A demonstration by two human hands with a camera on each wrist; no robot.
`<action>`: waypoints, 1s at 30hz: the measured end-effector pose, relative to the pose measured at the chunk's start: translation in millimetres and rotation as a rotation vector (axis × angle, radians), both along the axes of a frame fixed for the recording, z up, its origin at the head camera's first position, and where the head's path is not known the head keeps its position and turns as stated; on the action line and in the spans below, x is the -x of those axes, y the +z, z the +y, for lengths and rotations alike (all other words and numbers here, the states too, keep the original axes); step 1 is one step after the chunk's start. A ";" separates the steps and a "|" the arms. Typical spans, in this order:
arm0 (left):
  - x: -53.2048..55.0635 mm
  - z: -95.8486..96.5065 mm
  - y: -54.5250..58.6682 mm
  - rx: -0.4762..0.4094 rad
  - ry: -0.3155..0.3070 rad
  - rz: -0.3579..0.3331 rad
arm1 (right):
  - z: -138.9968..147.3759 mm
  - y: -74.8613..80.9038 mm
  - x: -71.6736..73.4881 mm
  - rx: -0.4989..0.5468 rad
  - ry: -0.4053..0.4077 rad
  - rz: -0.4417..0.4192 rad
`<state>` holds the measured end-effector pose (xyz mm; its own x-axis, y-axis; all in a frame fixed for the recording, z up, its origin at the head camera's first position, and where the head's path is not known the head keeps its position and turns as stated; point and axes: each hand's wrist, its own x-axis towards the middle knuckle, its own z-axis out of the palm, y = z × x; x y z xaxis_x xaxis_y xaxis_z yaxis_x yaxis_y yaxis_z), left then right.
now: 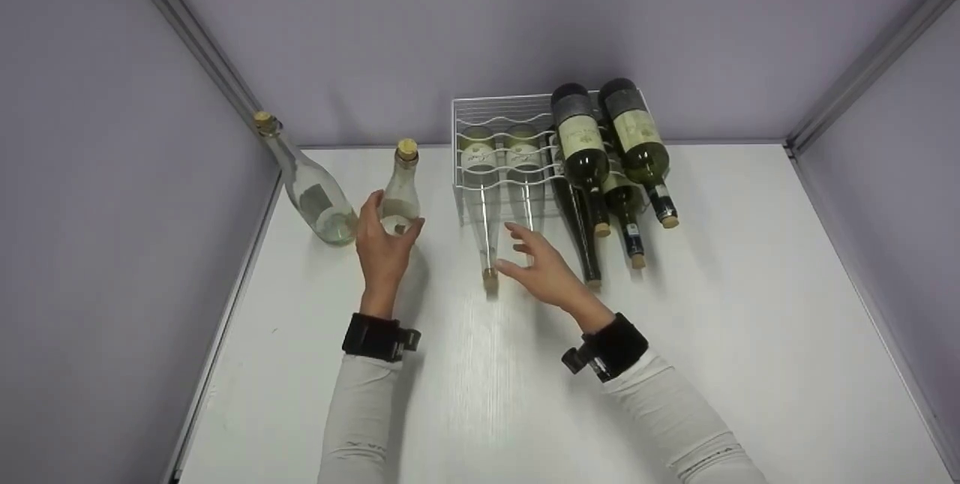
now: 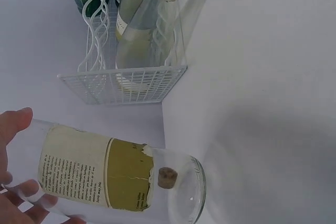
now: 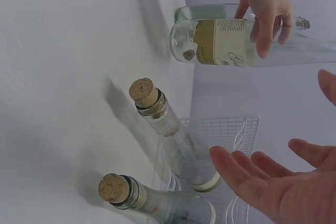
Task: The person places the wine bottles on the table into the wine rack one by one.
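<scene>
My left hand (image 1: 382, 250) grips a clear glass bottle (image 1: 402, 187) around its body, with the thumb on one side and fingers on the other. The bottle stands upright, a cork (image 1: 407, 148) in its neck. In the left wrist view its torn cream and olive label (image 2: 100, 169) shows, and a loose cork piece (image 2: 167, 178) lies inside near the base. My right hand (image 1: 549, 278) hovers with spread fingers, holding nothing, near the necks of two clear corked bottles (image 1: 487, 236) lying in the white wire rack (image 1: 454, 142).
Another clear corked bottle (image 1: 315, 195) stands at the left, near the side wall. Dark bottles lie on the rack's right half in two layers, including an upper labelled bottle (image 1: 581, 135) and another one (image 1: 636, 131). Their necks point toward me over the white table (image 1: 720, 334).
</scene>
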<state>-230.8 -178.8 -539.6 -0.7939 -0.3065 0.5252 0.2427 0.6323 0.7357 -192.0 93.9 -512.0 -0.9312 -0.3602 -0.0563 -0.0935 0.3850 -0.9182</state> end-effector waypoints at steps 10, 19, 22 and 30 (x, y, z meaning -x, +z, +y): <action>-8.2 10.2 -1.7 0.115 -0.021 0.009 | -0.6 10.8 -4.4 0.053 0.010 0.027; -13.0 16.4 -5.4 0.289 -0.063 0.017 | -2.7 22.6 -9.7 0.094 0.014 0.045; -13.8 18.3 -6.4 0.318 -0.087 0.033 | -3.4 25.1 -10.3 0.105 0.014 0.043; -15.0 21.3 -7.4 0.392 -0.135 0.077 | 0.2 28.4 -9.8 0.175 -0.007 0.052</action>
<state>-215.9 -157.5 -546.9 -0.7671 0.0328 0.6407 0.3877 0.8194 0.4223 -182.1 94.1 -483.7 -0.9337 -0.3538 0.0553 -0.1408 0.2207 -0.9651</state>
